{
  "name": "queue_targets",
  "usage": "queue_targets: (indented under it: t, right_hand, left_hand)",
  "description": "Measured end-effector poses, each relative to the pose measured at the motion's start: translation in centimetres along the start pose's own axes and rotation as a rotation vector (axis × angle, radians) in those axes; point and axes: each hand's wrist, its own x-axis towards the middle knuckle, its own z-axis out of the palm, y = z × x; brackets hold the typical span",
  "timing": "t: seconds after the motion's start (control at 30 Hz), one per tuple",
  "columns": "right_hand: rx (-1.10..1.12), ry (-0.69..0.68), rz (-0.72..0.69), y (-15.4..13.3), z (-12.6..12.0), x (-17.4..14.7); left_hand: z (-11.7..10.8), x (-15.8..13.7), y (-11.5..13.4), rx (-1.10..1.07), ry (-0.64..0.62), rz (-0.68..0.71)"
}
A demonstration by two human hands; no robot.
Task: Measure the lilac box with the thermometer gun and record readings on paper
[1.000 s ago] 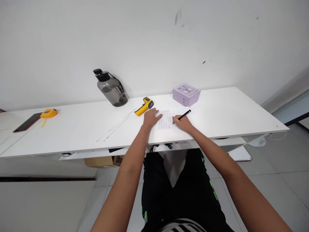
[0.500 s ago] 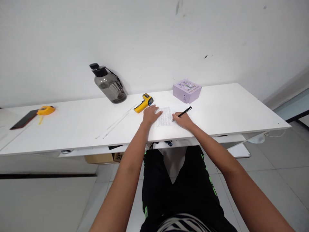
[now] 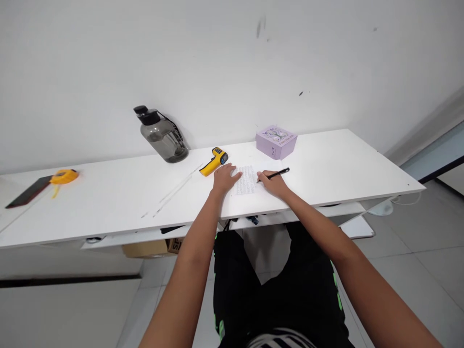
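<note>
A sheet of paper (image 3: 245,181) covered in small handwriting lies on the white desk (image 3: 326,169). My left hand (image 3: 224,178) rests flat on its left side, fingers spread. In my right hand (image 3: 273,182) is a black pen (image 3: 279,174), held in a writing grip with its tip down at the right part of the sheet. Just beyond my left hand lies a yellow and black infrared thermometer (image 3: 214,161). The writing itself is too small to read.
A lilac box (image 3: 276,142) stands near the wall. Farther left are a grey water bottle (image 3: 163,137), a yellow tape measure (image 3: 64,176) and a dark flat object (image 3: 29,192). Below the desktop is a shelf, with a cardboard box (image 3: 145,249) under it.
The view has shifted a little, so the desk sits slightly lower in the picture. The pen leans flatter than before. My left hand stays on the paper, and my legs have spread apart.
</note>
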Motion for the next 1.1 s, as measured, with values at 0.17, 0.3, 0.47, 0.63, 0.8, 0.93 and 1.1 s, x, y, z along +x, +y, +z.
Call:
queue_targets:
  t: [0.17,0.3,0.47,0.63,0.8,0.93,1.1]
  right_hand:
    - [-0.231,0.103,-0.192,0.0,0.6,-0.1]
    - [-0.445,0.074,-0.121,-0.1,1.0,0.0]
    - [-0.554,0.083,0.006,-0.8,0.9,0.1]
    - [-0.717,0.089,0.094,-1.6,1.4,-0.2]
    - [-0.626,0.241,-0.029,-0.9,1.2,-0.1]
    - [-0.415,0.519,-0.102,0.7,-0.6,2.3]
    - [-0.15,0.721,0.104,3.5,-3.8,7.3]
  left_hand:
    - [0.0,0.1,-0.1,0.006,0.0,0.006]
    - [0.0,0.0,0.0,0.011,0.007,0.009]
    - [-0.1,-0.1,0.1,0.024,0.005,0.006]
    - [-0.2,-0.2,0.1,0.021,-0.004,0.007]
    - [-0.1,-0.6,0.0,0.01,0.047,0.012]
    - [-0.1,-1.4,-0.2,0.034,0.184,0.017]
    - [0.0,-1.8,-0.1,0.114,0.398,-0.05]
